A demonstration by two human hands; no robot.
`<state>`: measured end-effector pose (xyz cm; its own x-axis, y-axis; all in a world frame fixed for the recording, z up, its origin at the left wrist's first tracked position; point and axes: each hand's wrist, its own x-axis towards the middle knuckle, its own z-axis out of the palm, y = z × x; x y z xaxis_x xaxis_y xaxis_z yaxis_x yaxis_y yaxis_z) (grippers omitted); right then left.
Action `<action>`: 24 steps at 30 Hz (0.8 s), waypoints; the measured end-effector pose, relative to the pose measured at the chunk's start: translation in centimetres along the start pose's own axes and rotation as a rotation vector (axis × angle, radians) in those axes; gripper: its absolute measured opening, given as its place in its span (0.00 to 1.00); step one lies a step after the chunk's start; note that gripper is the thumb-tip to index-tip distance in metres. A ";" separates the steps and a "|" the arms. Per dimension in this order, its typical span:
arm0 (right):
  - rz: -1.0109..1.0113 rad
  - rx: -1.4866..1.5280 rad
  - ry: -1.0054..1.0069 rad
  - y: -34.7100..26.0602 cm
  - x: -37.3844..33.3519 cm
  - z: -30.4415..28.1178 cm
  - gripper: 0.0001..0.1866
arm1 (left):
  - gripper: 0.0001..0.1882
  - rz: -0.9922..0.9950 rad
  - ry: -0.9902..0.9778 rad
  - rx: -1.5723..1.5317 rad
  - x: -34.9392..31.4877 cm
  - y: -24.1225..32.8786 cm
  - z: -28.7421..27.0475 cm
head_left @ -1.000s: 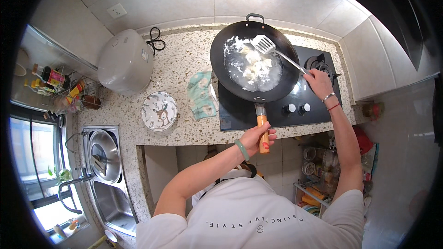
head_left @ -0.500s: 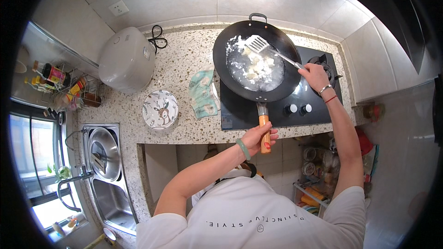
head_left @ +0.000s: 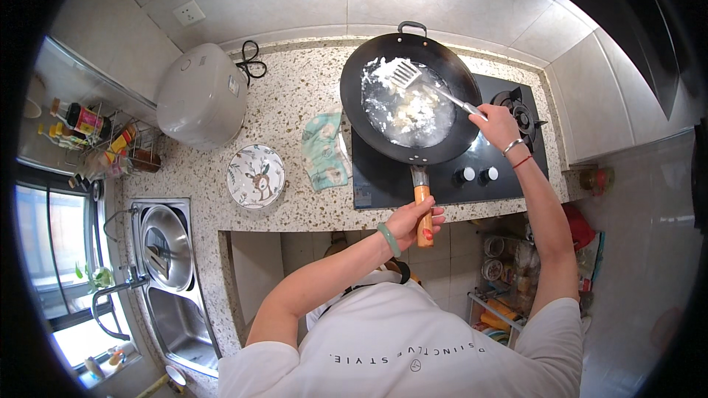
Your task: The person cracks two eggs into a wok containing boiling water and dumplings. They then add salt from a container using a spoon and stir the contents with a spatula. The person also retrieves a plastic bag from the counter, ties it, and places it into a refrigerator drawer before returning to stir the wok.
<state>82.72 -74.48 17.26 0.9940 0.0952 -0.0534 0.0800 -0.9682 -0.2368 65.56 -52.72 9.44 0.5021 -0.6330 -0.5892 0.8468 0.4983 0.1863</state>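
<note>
A black wok (head_left: 461, 121) sits on the left burner of the black glass hob (head_left: 383, 190), its wooden handle pointing toward me. My left hand (head_left: 410, 225), with a green bangle at the wrist, is closed around that handle. In the wok, white and pale yellow pieces of food (head_left: 417, 114) lie in bubbling liquid. My right hand (head_left: 498, 127) grips the grey handle of a slotted metal spatula (head_left: 405, 74). The spatula's head rests among the white food at the far left part of the wok; whether it touches the bottom is hidden.
Left of the hob lie a green patterned cloth (head_left: 324, 151) and a deer-print plate (head_left: 256, 176). Behind them stands a grey rice cooker (head_left: 200, 96). A double sink (head_left: 177, 324) holding a metal lid (head_left: 168, 247) is at the left. Two white knobs (head_left: 488, 175) sit near my right forearm.
The spatula head has shifted slightly left and toward me in the wok, and my right hand has moved a little left and nearer with it. My left hand stays on the handle.
</note>
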 end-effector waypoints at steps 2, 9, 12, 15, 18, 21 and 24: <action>-0.011 -0.018 -0.001 -0.2 -0.2 0.1 0.17 | 0.17 0.000 0.000 0.003 0.0 0.0 0.0; -0.052 0.065 -0.013 0.4 -0.6 1.4 0.16 | 0.16 -0.005 -0.001 0.007 0.2 -0.1 -0.2; -0.068 0.125 -0.030 0.2 -0.8 1.9 0.16 | 0.15 -0.001 -0.009 -0.009 0.4 -0.2 -0.4; -0.054 0.234 -0.050 -0.3 -1.1 2.2 0.16 | 0.18 0.010 -0.027 -0.019 0.3 -0.2 -0.4; -0.025 0.327 -0.056 -0.4 -1.3 2.9 0.16 | 0.15 0.001 0.001 0.012 0.1 -0.1 -0.1; -0.011 0.384 -0.038 -0.2 -1.3 3.9 0.16 | 0.15 0.005 0.008 0.008 0.1 -0.1 0.1; 0.008 0.435 -0.051 -0.6 -1.4 4.4 0.16 | 0.15 0.028 0.012 0.013 0.5 -0.2 -0.3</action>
<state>81.00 -73.01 13.23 0.9887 0.1096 -0.1020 0.0226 -0.7827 -0.6220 65.57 -52.92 8.84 0.5235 -0.6117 -0.5931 0.8347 0.5077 0.2132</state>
